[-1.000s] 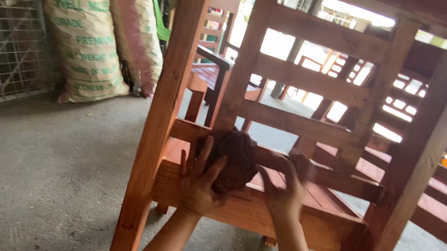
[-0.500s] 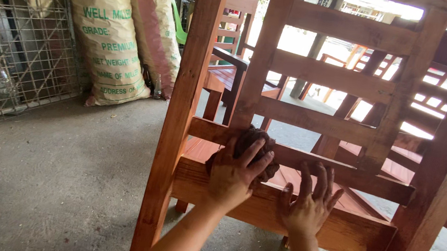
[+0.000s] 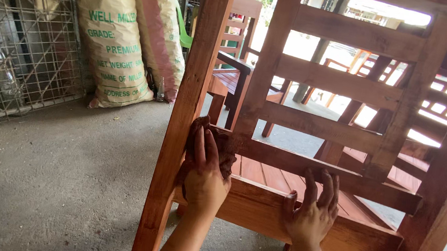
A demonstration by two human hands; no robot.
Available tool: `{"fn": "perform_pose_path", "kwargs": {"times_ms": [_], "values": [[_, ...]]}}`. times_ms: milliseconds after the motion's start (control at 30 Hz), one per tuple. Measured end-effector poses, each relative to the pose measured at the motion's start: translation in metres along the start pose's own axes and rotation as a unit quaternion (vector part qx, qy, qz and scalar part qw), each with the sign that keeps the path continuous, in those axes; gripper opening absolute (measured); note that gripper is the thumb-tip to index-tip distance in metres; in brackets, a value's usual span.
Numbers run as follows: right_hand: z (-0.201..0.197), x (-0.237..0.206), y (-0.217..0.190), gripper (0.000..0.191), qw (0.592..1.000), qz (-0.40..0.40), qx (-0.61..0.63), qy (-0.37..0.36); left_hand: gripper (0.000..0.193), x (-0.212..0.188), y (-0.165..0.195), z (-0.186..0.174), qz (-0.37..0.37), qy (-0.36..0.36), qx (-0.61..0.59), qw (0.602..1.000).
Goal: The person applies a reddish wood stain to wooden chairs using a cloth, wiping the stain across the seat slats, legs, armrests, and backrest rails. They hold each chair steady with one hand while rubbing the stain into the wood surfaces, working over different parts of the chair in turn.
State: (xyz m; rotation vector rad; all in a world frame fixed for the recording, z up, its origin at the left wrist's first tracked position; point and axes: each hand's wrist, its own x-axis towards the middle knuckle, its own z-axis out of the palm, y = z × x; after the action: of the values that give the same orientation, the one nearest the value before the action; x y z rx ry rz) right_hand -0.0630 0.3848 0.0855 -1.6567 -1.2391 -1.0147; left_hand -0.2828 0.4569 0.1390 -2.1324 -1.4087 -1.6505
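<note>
A reddish-brown wooden chair (image 3: 316, 85) with horizontal back slats stands in front of me. My left hand (image 3: 204, 176) presses a dark brown stained rag (image 3: 227, 145) against the lower rail beside the chair's left leg (image 3: 178, 137). My right hand (image 3: 311, 215) rests fingers spread on the front edge of the seat (image 3: 281, 212), gripping the rail without holding any object.
Two filled sacks (image 3: 113, 42) lean by a wire mesh fence (image 3: 16, 43) at the back left. More wooden chairs (image 3: 240, 72) stand behind and to the right. A bare concrete floor (image 3: 52, 179) spreads to the left.
My left hand slid the rag leftward along the rail to the chair's leg. The view moved closer and shifted right; my right hand stayed on the seat edge.
</note>
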Motion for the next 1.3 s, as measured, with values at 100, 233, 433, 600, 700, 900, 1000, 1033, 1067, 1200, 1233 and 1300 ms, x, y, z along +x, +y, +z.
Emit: {"fn": "perform_pose_path", "kwargs": {"times_ms": [100, 233, 433, 600, 700, 900, 1000, 1033, 1067, 1200, 1233, 1300], "values": [[0.004, 0.000, -0.001, 0.056, 1.000, -0.001, -0.015, 0.000, 0.105, 0.013, 0.002, 0.005, -0.070, -0.048, 0.007, 0.996], [0.007, 0.003, -0.002, 0.058, 1.000, -0.011, -0.001, 0.004, 0.069, 0.028, 0.001, 0.022, -0.020, 0.029, -0.002, 0.999], [0.003, 0.004, -0.005, 0.060, 1.000, 0.009, -0.007, -0.009, 0.066, 0.016, 0.035, 0.048, 0.059, -0.055, -0.033, 0.996], [0.002, -0.001, -0.001, 0.058, 1.000, -0.008, 0.018, 0.012, 0.085, 0.008, 0.038, 0.045, 0.150, -0.089, -0.084, 0.981], [0.004, -0.002, 0.003, 0.056, 1.000, -0.016, 0.003, 0.019, 0.084, 0.012, 0.016, 0.032, 0.093, -0.002, -0.050, 0.994], [0.007, -0.002, 0.005, 0.056, 0.999, -0.026, -0.005, 0.019, 0.083, 0.004, -0.015, 0.018, 0.072, 0.078, -0.023, 0.994], [0.005, -0.001, 0.001, 0.055, 1.000, -0.022, -0.001, 0.016, 0.079, 0.011, -0.009, 0.027, -0.004, 0.064, -0.055, 0.996], [0.005, -0.001, 0.000, 0.055, 1.000, -0.022, 0.003, 0.019, 0.076, 0.014, -0.006, 0.031, -0.046, 0.048, -0.076, 0.995], [0.005, 0.000, -0.001, 0.056, 1.000, -0.014, -0.004, 0.013, 0.071, 0.016, -0.004, 0.034, -0.057, 0.052, -0.094, 0.993], [0.005, 0.004, -0.003, 0.055, 1.000, -0.013, 0.005, 0.012, 0.069, 0.008, 0.005, 0.039, -0.081, 0.095, -0.152, 0.980], [0.006, 0.004, -0.003, 0.055, 1.000, -0.018, 0.015, 0.021, 0.072, 0.003, 0.006, 0.039, -0.079, 0.114, -0.164, 0.977], [0.007, 0.004, -0.003, 0.055, 0.999, -0.024, 0.018, 0.024, 0.075, -0.005, 0.001, 0.036, -0.074, 0.100, -0.184, 0.975]]}}
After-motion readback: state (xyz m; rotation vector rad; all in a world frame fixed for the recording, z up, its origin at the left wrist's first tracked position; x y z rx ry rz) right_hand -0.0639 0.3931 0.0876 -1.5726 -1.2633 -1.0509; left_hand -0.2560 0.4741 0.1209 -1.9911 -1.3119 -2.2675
